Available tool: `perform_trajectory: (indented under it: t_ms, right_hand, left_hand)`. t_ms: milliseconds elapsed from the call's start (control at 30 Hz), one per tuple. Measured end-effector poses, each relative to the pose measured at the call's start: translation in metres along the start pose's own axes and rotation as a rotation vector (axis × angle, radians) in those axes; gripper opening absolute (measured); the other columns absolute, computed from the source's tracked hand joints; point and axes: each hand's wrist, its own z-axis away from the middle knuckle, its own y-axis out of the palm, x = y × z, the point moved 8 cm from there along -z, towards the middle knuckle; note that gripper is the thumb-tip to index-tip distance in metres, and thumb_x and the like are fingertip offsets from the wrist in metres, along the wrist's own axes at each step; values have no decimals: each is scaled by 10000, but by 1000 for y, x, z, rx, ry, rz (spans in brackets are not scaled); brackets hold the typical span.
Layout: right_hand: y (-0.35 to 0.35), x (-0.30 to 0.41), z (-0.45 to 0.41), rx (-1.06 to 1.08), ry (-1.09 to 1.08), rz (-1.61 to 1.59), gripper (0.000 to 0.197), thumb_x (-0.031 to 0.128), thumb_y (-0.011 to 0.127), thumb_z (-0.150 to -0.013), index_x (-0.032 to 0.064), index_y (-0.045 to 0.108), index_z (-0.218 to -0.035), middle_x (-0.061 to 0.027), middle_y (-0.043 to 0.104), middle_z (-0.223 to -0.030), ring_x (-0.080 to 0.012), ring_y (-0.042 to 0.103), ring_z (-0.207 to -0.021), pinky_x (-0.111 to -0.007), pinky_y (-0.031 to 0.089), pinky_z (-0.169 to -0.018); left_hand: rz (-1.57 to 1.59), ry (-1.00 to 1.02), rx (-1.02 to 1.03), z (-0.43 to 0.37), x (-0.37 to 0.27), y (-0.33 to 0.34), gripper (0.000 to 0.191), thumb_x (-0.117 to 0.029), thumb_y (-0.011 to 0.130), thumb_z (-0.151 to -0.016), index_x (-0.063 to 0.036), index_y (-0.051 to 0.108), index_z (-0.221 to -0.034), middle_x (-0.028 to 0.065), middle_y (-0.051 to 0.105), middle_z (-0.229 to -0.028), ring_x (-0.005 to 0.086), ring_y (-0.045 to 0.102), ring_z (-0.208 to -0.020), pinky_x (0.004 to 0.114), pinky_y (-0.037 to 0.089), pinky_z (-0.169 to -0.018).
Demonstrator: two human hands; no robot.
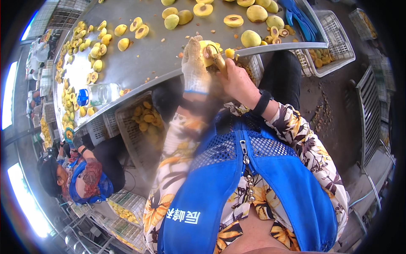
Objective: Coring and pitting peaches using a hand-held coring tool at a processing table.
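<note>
In a whitish knitted glove, my left hand (194,65) holds a cut yellow fruit half (207,47) near the edge of the metal table (155,41). My bare right hand (238,81) grips the handle of a small pitting tool (221,62), whose curved metal end is at the fruit's brown centre. A small yellow piece (229,53) is beside the tool. Whole and halved yellow fruits (257,13) lie on the table beyond my hands, with more halves (97,50) spread along its left side.
A clear bottle with a blue cap (103,94) lies at the table's left edge. Blue gloves (298,19) rest at the right corner. Plastic crates of fruit (336,44) (127,120) stand right and below the table. A co-worker (85,177) sits at the lower left; a metal rack (369,117) stands right.
</note>
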Motion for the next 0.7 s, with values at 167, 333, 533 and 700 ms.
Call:
perform_trajectory:
  t_ms: [167,333,533,700]
  right_hand:
    - [4,6,9,62,33,-32,194,100,538,-816,-20,412,-902,-253,563,-705,-436,550,-701,-467,427,-604]
    - [-1,10,12,-12,55,-65,174,83,517,-823,-28,401,-889,-240,570,-700,-419,564,-679,-453,442,-601]
    - [-3,4,12,-40,115,-93,213,130,547,-812,-20,429,-906,-277,559,-738,-456,538,-756,-465,422,-639]
    - [9,1,14,117,140,-58,207,95,540,-791,-21,443,-931,-267,564,-741,-450,548,-765,-449,433,-657]
  left_hand:
    - [-95,125,-17,-1,2,-5,350,-364,495,-908,-57,530,-1074,113,587,-935,215,598,-779,302,513,-658]
    - [-69,205,-2,-6,1,-3,378,-380,464,-921,-39,532,-1071,88,588,-911,180,587,-793,278,502,-666]
    - [-116,207,36,-1,2,3,387,-378,454,-926,-28,527,-1071,78,583,-923,161,578,-801,268,495,-673]
    - [-192,184,67,-6,-2,-2,330,-311,492,-907,-3,555,-1007,110,605,-847,183,594,-722,274,498,-632]
